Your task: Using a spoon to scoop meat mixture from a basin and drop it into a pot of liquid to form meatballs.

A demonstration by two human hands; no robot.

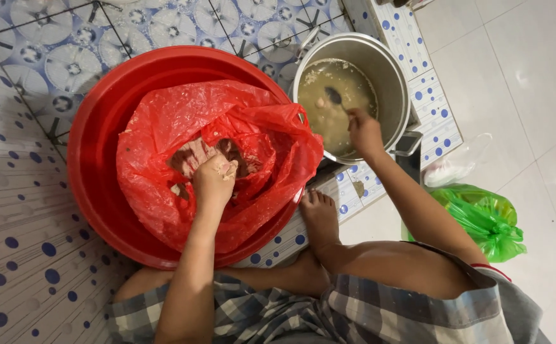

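Head view: person crouching beside red basin (99,127).
Left hand (213,179): fingers clenching mash inside red bag (227,114).
Right hand (365,132): fingers gripping spoon (336,98) in pot (389,70), right of basin.

Bright even light, soft shadows — sharp, wide-angle

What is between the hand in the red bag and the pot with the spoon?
Only the red bag's crumpled plastic side and the red basin's rim. The left hand sits inside the bag, closed on some crumbly mash. The pot stands just past the rim, where the right hand already holds the spoon.
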